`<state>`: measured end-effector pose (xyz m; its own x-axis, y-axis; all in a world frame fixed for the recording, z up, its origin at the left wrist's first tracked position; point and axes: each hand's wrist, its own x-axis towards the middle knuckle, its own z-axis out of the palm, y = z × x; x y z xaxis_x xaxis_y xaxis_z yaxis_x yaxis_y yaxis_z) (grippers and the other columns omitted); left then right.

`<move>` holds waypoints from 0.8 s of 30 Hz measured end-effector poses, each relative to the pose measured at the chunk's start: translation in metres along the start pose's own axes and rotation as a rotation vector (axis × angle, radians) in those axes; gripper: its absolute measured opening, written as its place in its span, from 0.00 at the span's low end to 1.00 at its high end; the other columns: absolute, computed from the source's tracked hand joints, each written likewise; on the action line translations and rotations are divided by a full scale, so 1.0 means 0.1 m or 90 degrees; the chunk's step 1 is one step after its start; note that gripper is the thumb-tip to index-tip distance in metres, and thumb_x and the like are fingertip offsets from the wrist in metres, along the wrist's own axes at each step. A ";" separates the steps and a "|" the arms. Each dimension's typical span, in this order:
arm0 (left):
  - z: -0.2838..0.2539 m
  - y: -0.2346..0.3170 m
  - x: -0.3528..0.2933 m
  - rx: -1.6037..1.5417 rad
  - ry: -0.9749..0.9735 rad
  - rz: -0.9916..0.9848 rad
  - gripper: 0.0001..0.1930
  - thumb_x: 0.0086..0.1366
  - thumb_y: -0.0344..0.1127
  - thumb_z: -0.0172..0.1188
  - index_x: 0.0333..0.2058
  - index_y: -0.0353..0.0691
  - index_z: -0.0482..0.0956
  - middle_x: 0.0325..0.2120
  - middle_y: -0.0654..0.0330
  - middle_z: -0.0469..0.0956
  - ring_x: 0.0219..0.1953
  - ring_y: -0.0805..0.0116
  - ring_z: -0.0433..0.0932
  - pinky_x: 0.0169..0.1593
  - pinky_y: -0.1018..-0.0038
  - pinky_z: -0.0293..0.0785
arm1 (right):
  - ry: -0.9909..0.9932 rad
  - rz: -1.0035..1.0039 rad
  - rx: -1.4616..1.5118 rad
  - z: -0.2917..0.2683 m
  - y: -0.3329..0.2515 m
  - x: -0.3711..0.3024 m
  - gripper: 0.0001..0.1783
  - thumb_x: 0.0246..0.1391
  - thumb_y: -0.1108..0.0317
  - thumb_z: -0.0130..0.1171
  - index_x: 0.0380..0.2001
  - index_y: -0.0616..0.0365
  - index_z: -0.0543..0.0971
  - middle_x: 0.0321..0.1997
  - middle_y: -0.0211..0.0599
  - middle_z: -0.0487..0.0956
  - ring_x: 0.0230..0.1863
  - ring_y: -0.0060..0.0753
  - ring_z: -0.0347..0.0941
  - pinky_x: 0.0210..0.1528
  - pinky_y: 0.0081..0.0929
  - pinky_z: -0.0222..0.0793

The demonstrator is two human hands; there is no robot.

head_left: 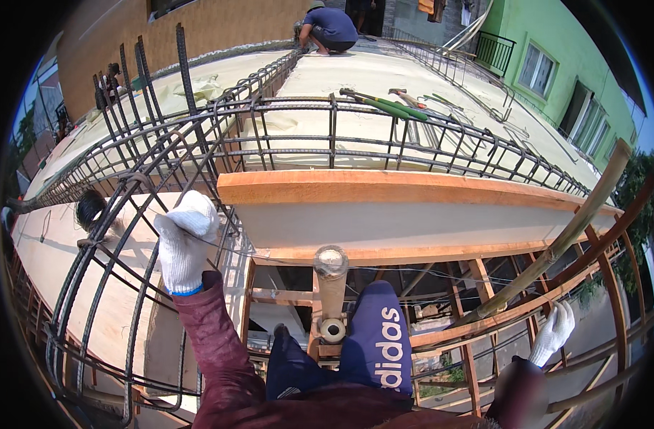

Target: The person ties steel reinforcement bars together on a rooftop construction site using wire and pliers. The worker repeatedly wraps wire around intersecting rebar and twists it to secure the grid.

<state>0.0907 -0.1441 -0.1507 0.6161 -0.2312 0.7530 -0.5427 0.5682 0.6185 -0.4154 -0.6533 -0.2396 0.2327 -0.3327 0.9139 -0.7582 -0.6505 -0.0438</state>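
My left hand (187,239), in a white knitted glove with a blue cuff, is closed beside the steel rebar cage (137,179). Its fingers are curled, and whatever they hold is hidden. A thin wire (252,252) runs rightward from close to this hand. To the left, a coil of black tie wire (91,209) hangs against the cage. My right hand (553,332), gloved in white too, is out at the far right with its fingers stretched upward near a curved wooden rail (513,304). Nothing shows in it.
An orange-edged timber formwork beam (413,189) crosses ahead. Below are a pipe (332,286), wooden framing (470,372) and open gaps. A slanted pole (584,214) stands right. Green-handled cutters (384,105) lie on the far rebar. Another person (330,28) crouches at the back.
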 end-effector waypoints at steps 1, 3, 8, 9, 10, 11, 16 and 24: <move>-0.10 -0.02 -0.24 0.111 0.048 -0.051 0.38 0.75 0.68 0.41 0.30 0.36 0.82 0.22 0.67 0.70 0.22 0.74 0.63 0.26 0.76 0.55 | 0.096 -0.033 -0.039 -0.07 -0.07 0.32 0.08 0.61 0.73 0.63 0.42 0.60 0.85 0.48 0.44 0.83 0.48 0.46 0.78 0.53 0.38 0.72; -0.20 0.01 -0.64 0.205 0.033 -0.166 0.41 0.71 0.73 0.45 0.33 0.33 0.84 0.24 0.63 0.78 0.21 0.79 0.65 0.25 0.79 0.57 | 0.259 -0.082 -0.102 -0.32 -0.27 0.95 0.13 0.55 0.81 0.65 0.43 0.59 0.87 0.37 0.43 0.82 0.38 0.42 0.78 0.42 0.40 0.72; -0.44 -0.10 -1.70 -0.171 -0.029 -0.223 0.34 0.68 0.67 0.57 0.29 0.33 0.83 0.13 0.59 0.75 0.12 0.73 0.68 0.17 0.75 0.59 | 0.370 -0.230 0.138 -0.31 -0.97 2.36 0.15 0.57 0.81 0.63 0.48 0.63 0.85 0.32 0.41 0.85 0.29 0.34 0.80 0.35 0.31 0.73; -0.36 -0.04 -1.76 -0.229 -0.084 -0.189 0.30 0.70 0.62 0.58 0.27 0.37 0.82 0.10 0.62 0.72 0.09 0.73 0.65 0.15 0.73 0.56 | 0.319 -0.254 0.227 -0.22 -1.25 2.62 0.15 0.58 0.79 0.63 0.49 0.63 0.84 0.33 0.41 0.85 0.30 0.34 0.80 0.36 0.32 0.74; -0.33 0.06 -1.88 -0.257 -0.076 -0.188 0.26 0.70 0.57 0.61 0.25 0.38 0.81 0.11 0.61 0.73 0.10 0.71 0.67 0.16 0.73 0.57 | 0.249 -0.273 0.334 -0.08 -1.58 2.85 0.15 0.59 0.77 0.62 0.50 0.63 0.83 0.35 0.41 0.84 0.31 0.34 0.80 0.37 0.32 0.75; -0.37 0.10 -1.99 -0.286 -0.088 -0.182 0.24 0.71 0.55 0.62 0.25 0.38 0.80 0.11 0.61 0.73 0.11 0.70 0.67 0.16 0.73 0.57 | 0.160 -0.287 0.446 0.09 -1.93 3.06 0.16 0.60 0.75 0.62 0.51 0.63 0.82 0.36 0.41 0.84 0.32 0.34 0.80 0.38 0.32 0.75; -0.17 0.19 -2.27 -0.337 0.063 -0.287 0.19 0.70 0.49 0.66 0.30 0.38 0.78 0.19 0.64 0.70 0.19 0.72 0.65 0.22 0.74 0.62 | -0.616 -0.387 1.093 0.70 -3.64 4.14 0.21 0.65 0.64 0.59 0.57 0.62 0.77 0.43 0.42 0.83 0.38 0.35 0.80 0.44 0.32 0.78; 0.01 -0.31 -2.77 -0.525 0.567 -0.379 0.14 0.73 0.46 0.61 0.46 0.42 0.76 0.31 0.67 0.78 0.30 0.76 0.76 0.33 0.79 0.78 | -0.464 0.096 1.582 1.82 -4.11 3.98 0.37 0.68 0.42 0.55 0.67 0.59 0.69 0.53 0.46 0.80 0.57 0.42 0.76 0.57 0.44 0.76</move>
<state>-0.0639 -0.0981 -0.3785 0.9643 -0.1988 -0.1749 0.2383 0.9396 0.2457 0.0998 -0.6420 0.0688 0.7047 -0.1472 0.6941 0.6983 0.3169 -0.6418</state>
